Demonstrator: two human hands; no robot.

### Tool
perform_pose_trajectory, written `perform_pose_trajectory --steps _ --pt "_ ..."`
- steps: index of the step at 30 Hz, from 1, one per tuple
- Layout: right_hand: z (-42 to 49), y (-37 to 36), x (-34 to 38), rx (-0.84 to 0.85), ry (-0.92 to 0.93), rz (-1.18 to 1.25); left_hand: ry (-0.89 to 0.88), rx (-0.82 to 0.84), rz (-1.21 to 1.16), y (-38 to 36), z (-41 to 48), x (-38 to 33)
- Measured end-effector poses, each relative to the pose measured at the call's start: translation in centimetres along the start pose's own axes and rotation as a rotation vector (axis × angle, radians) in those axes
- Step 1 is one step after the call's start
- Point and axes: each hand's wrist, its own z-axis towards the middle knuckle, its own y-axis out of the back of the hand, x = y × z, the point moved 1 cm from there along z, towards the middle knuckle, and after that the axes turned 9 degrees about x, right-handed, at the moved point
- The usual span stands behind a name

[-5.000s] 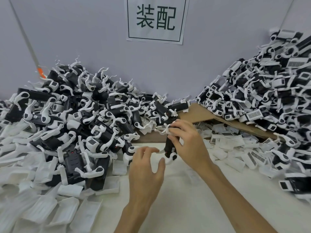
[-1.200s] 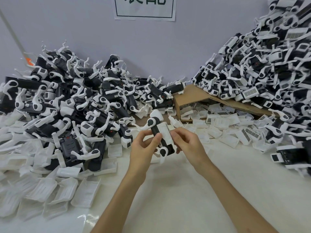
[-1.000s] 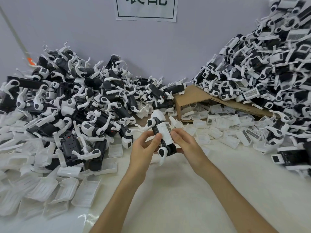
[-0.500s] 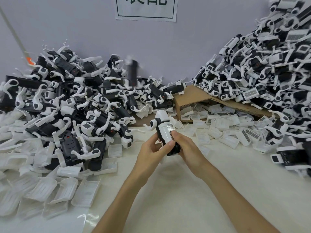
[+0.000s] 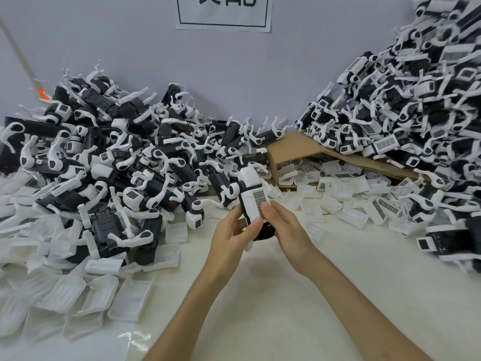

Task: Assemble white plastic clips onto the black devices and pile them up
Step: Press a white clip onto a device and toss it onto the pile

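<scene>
I hold one black device (image 5: 263, 231) upright over the middle of the table, with a white plastic clip (image 5: 251, 198) bearing a barcode label lying along its top face. My left hand (image 5: 231, 237) grips its left side, thumb pressed on the clip's lower end. My right hand (image 5: 283, 227) grips the right side, thumb on the label. A large pile of black devices with white arms (image 5: 117, 157) rises at the left. A second, taller pile (image 5: 416, 113) fills the right.
Loose white clips lie heaped at the front left (image 5: 86, 295) and spill from a tipped cardboard box (image 5: 296, 149) behind my hands. A paper sign (image 5: 223, 11) hangs on the grey wall. The white tabletop (image 5: 299, 295) spreads under my forearms.
Five seconds ago my right hand alone held a device. Since then both hands have closed round it with a labelled clip on top and tilted it more upright.
</scene>
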Motion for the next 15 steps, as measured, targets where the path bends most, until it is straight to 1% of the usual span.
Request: perform_pose_trajectory --steps 5,10,15 --pt "0.19 0.14 -0.06 -0.018 0.004 -0.017 0.026 0.012 0.003 -0.18 0.14 0.11" --pt "0.20 0.07 -0.09 0.065 -0.053 0.037 0.005 -0.042 0.140 -0.66 0.15 0.33" --pt "0.02 -0.25 0.16 0.138 -0.044 0.107 -0.057 -0.101 0.274 -0.49 -0.08 0.42"
